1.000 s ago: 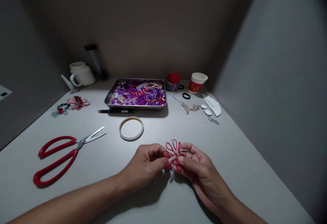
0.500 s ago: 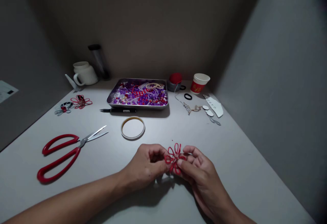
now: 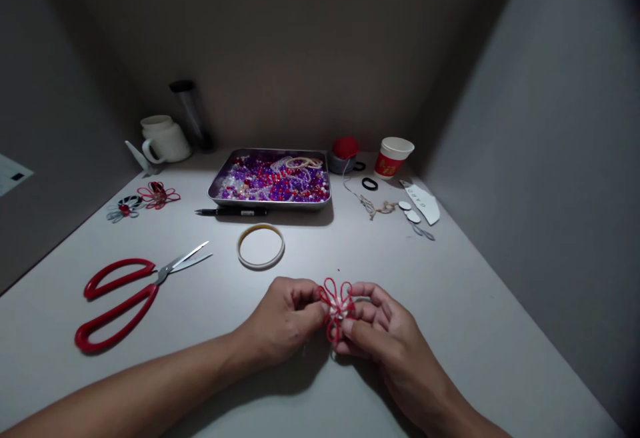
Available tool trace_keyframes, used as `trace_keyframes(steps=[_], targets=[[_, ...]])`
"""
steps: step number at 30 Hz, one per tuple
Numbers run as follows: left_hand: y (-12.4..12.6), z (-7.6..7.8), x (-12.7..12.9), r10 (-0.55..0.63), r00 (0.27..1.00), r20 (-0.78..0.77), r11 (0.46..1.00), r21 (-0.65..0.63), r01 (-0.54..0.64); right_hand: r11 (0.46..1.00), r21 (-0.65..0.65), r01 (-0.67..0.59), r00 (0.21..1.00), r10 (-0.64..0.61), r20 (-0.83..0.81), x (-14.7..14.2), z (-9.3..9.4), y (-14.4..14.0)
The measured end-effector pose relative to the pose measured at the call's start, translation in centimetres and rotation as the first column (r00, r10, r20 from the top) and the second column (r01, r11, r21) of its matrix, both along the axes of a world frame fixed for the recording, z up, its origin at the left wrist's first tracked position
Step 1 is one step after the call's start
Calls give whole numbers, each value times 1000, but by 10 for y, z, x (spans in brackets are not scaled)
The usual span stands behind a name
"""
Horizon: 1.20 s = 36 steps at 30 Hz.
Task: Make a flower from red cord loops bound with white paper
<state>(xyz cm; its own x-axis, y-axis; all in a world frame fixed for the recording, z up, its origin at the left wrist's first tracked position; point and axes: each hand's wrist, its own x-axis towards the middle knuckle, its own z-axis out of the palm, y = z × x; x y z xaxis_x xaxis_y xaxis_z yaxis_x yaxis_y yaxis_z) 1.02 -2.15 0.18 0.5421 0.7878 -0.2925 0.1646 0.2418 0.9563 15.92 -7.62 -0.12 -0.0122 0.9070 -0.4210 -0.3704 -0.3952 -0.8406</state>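
Between my two hands, just above the table, is a red cord flower (image 3: pixel 339 306) with several looped petals and a pale, shiny centre. My left hand (image 3: pixel 293 318) pinches its left side between thumb and fingers. On the other side, my right hand (image 3: pixel 383 331) grips the flower with the thumb at its lower right petals and the fingers curled behind. Petals partly hide my fingertips. A roll of tape (image 3: pixel 261 247) lies beyond my left hand. Red-handled scissors (image 3: pixel 163 274) rest with blades parted, further left.
A metal tray (image 3: pixel 270 205) of purple, red and clear beads stands at the back, a black pen (image 3: pixel 235 212) before it. Two finished cord flowers (image 3: pixel 159 195) lie left near a white mug (image 3: pixel 167 139). A paper cup (image 3: pixel 393 158), red yarn (image 3: pixel 345 148) and a white card (image 3: pixel 423 203) sit right.
The flower has turned a little in my hands and shifted slightly left, showing more of its pale centre. My right hand has moved slightly left with it.
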Motion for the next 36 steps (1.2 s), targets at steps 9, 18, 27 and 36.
trace_keyframes(steps=[9,18,27,36], targets=[[0,4,0,-92,996,-17,995,-32,91,1000,1,-30,999,30,34,19,9,6],[2,2,-3,-100,995,29,995,-28,101,997,-7,-79,996,78,-32,12,4,7],[1,-2,-2,-27,997,65,999,-42,30,997,-43,57,978,-64,-197,8,4,6],[2,0,-2,13,997,75,998,-65,-8,994,-35,103,983,-107,-149,1,4,7]])
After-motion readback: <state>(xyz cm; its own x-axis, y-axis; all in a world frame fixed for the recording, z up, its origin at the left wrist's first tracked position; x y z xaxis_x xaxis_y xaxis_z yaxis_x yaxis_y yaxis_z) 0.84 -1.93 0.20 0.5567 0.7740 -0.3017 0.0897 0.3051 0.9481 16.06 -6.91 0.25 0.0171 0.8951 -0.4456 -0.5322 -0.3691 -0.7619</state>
